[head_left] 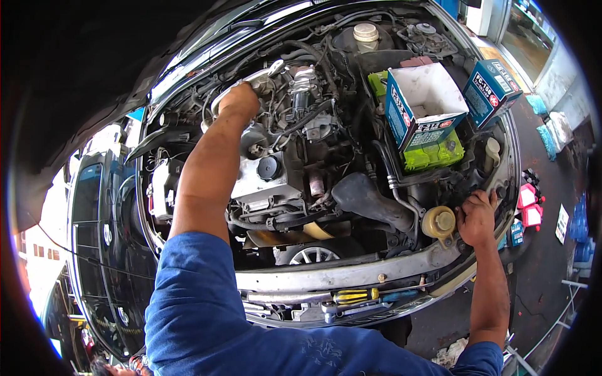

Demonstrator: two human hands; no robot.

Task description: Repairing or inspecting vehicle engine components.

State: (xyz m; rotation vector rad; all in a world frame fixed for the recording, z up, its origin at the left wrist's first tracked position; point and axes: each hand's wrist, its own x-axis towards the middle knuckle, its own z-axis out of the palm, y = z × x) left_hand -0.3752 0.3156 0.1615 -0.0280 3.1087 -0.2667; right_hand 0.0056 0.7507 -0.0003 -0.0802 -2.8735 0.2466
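My left hand point(239, 100) reaches deep over the engine, its fingers bent closed against a pale, curved metal part point(260, 76) at the far left of the engine bay. What lies inside the fingers is hidden by the back of the hand. On the near side of that hand is the silver engine cover point(257, 185) with its black round oil filler cap point(269, 168). My right hand point(477, 219) leans at the front right corner of the bay, fingers curled down over dark parts. Just left of it stands a yellowed reservoir with a round cap point(438, 222).
An open box point(429, 94) stands on the bright green battery point(434, 155), with a closed box point(492, 93) beside it. A yellow-handled screwdriver point(355, 296) and other tools lie along the front edge. Another dark car point(94, 232) is at the left.
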